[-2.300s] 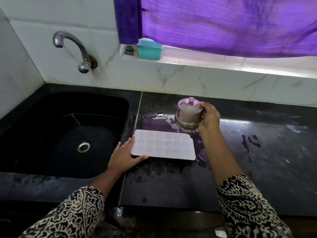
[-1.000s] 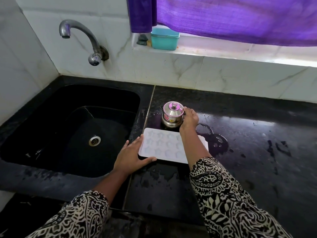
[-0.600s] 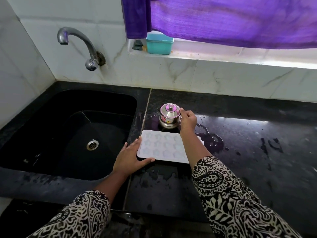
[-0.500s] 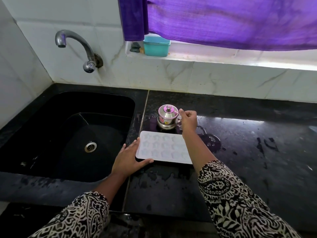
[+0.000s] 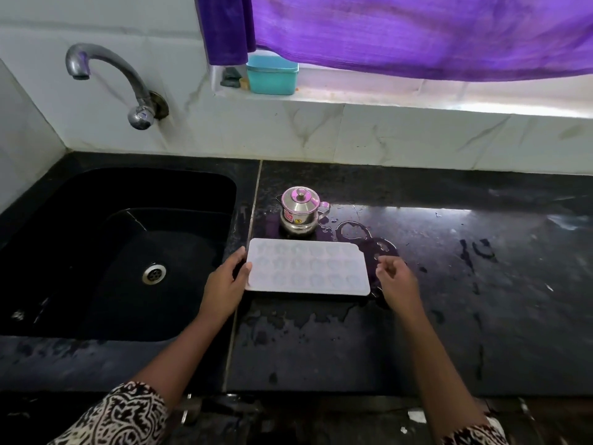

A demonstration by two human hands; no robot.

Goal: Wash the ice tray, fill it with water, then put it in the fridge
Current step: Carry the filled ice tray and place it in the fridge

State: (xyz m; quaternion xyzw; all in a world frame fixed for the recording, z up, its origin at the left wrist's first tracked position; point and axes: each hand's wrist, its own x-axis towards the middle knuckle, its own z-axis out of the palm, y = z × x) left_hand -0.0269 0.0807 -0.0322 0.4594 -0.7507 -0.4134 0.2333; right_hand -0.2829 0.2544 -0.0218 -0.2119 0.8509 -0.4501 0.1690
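**Ice tray flat on wet desk, left hand at its end**

Ice tray point(image 5: 308, 271): white, rectangular, rounded corners, one far corner notched. Rows of small shaped cells, pale and hard to read; whether they hold water cannot be told. It lies flat on the black desk point(image 5: 417, 348), just right of the sink point(image 5: 96, 220) edge.

Left hand point(image 5: 224, 287): grip closed on the tray's left end, thumb on the top rim, fingers behind the edge.

Right hand point(image 5: 396, 281): just beside the tray's right end, apart from it, fingers loosely curled, holding nothing.

Steel lidded pot point(image 5: 301, 213) stands upright just behind the tray, handle to the right. Puddles point(image 5: 369, 239) spread around the pot and the tray's right side. Tap point(image 5: 128, 85) on the wall over the sink; teal box point(image 5: 272, 75) on the sill under a purple curtain point(image 5: 417, 33).
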